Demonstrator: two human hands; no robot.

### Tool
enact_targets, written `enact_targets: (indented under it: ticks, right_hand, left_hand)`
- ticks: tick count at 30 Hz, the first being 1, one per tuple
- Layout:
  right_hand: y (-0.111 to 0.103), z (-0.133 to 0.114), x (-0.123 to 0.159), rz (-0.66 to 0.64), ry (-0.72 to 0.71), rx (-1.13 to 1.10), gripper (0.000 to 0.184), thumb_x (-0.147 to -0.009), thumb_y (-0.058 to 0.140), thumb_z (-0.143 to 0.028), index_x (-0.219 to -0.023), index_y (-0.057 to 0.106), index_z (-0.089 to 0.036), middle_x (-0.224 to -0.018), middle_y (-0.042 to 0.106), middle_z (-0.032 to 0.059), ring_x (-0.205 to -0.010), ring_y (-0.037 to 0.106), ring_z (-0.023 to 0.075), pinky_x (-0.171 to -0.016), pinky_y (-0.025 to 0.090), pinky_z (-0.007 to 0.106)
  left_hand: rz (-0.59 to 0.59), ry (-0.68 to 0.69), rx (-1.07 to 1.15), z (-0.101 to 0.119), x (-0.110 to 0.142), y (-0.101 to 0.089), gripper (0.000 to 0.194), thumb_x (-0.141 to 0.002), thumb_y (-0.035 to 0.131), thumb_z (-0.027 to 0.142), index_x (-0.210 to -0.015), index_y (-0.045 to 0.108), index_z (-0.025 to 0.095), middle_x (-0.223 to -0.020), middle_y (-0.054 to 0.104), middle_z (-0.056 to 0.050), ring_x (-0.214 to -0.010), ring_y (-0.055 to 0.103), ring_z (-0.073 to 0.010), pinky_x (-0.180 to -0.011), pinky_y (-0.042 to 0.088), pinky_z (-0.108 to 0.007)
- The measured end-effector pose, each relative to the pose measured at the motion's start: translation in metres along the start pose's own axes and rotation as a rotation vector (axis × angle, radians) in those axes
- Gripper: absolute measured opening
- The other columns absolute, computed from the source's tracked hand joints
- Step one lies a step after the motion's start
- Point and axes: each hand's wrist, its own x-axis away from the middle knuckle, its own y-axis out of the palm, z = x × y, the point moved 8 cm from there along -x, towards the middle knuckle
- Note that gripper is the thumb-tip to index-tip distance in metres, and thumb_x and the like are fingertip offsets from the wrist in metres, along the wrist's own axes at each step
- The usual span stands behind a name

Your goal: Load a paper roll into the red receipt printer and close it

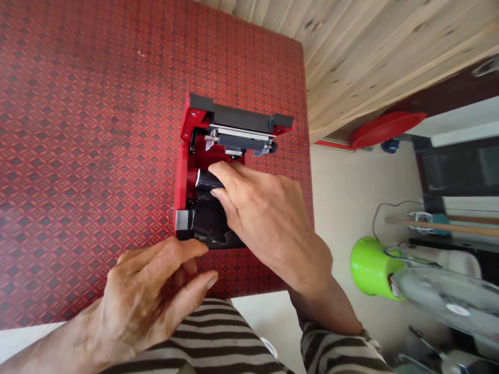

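Observation:
A red and black printer [181, 179] lies on the patterned tabletop with its lid [241, 118] raised. A dark roller [244, 143] on metal pins spans the underside of the lid. Inside the body, my right hand [268, 218] pinches a black ribbon roll [206, 179] with a pale end between thumb and fingers. Loose black film [208, 221] hangs from the roll towards the near edge; the hand covers the right part of the body. My left hand [159, 285] is at the printer's near left corner, thumb and forefinger apart, with nothing between them.
The red patterned tabletop [97, 156] ends on the right near the printer. Wooden planks [351, 62] run beyond its far edge. To the right on the floor stand a bright green bucket [368, 267] and a fan [440, 296]; a red round object [385, 130] is behind them.

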Motion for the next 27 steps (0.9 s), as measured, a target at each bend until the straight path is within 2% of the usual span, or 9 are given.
enact_targets:
  ticks: [5, 13, 16, 20, 24, 27]
  right_hand:
    - [0.005, 0.002, -0.009, -0.025, -0.004, -0.023, 0.026, -0.096, 0.060, -0.010, -0.119, 0.068, -0.021, -0.091, 0.078, 0.0069, -0.068, 0.069, 0.0201, -0.056, 0.039, 0.031]
    - [0.030, 0.008, -0.021, -0.032, -0.046, -0.045, 0.025, -0.093, 0.064, -0.008, -0.113, 0.071, -0.021, -0.077, 0.075, 0.0068, -0.069, 0.071, 0.0247, -0.061, 0.045, 0.033]
    - [0.029, 0.007, -0.023, -0.039, -0.044, -0.055, 0.022, -0.094, 0.063, -0.007, -0.110, 0.072, -0.020, -0.083, 0.077, 0.0079, -0.073, 0.071, 0.0242, -0.063, 0.047, 0.033]
    - [0.018, 0.007, -0.018, -0.042, -0.065, -0.130, 0.021, -0.099, 0.058, -0.008, -0.109, 0.073, -0.018, -0.099, 0.078, 0.0089, -0.083, 0.073, 0.0236, -0.070, 0.052, 0.034]
    - [-0.012, 0.010, 0.006, 0.114, -0.161, -0.359, 0.023, -0.105, 0.055, -0.016, -0.116, 0.074, -0.021, -0.115, 0.077, 0.0075, -0.103, 0.073, 0.0237, -0.090, 0.057, 0.039]
    - [-0.021, 0.008, 0.032, 0.194, -0.266, -0.458, 0.025, -0.102, 0.066, -0.025, -0.126, 0.072, -0.024, -0.126, 0.075, 0.0081, -0.114, 0.070, 0.0254, -0.103, 0.055, 0.047]
  left_hand:
    - [-0.002, -0.027, -0.005, -0.002, -0.001, -0.002, 0.018, -0.100, 0.065, 0.030, -0.118, 0.065, 0.029, -0.074, 0.075, 0.005, -0.051, 0.068, -0.0106, -0.049, 0.060, -0.020]
    - [0.016, -0.045, -0.072, -0.009, 0.008, -0.009, 0.018, -0.098, 0.067, 0.032, -0.115, 0.067, 0.025, -0.072, 0.072, 0.007, -0.036, 0.047, -0.0051, -0.053, 0.056, -0.019]
    - [0.043, -0.076, -0.089, -0.014, 0.008, -0.013, 0.015, -0.099, 0.066, 0.033, -0.112, 0.068, 0.026, -0.072, 0.072, 0.008, -0.041, 0.053, -0.0060, -0.052, 0.054, -0.018]
    - [0.073, -0.110, -0.150, -0.017, 0.009, -0.018, 0.015, -0.099, 0.066, 0.038, -0.109, 0.069, 0.027, -0.069, 0.072, 0.008, -0.042, 0.055, -0.0063, -0.052, 0.054, -0.018]
    - [0.119, -0.101, -0.255, -0.019, 0.011, -0.030, 0.015, -0.096, 0.070, 0.039, -0.105, 0.072, 0.027, -0.069, 0.073, 0.009, -0.047, 0.062, -0.0063, -0.048, 0.050, -0.018]
    - [0.188, -0.115, -0.346, -0.025, 0.008, -0.043, 0.016, -0.093, 0.074, 0.039, -0.105, 0.075, 0.029, -0.072, 0.076, 0.010, -0.051, 0.064, -0.0061, -0.048, 0.048, -0.020]
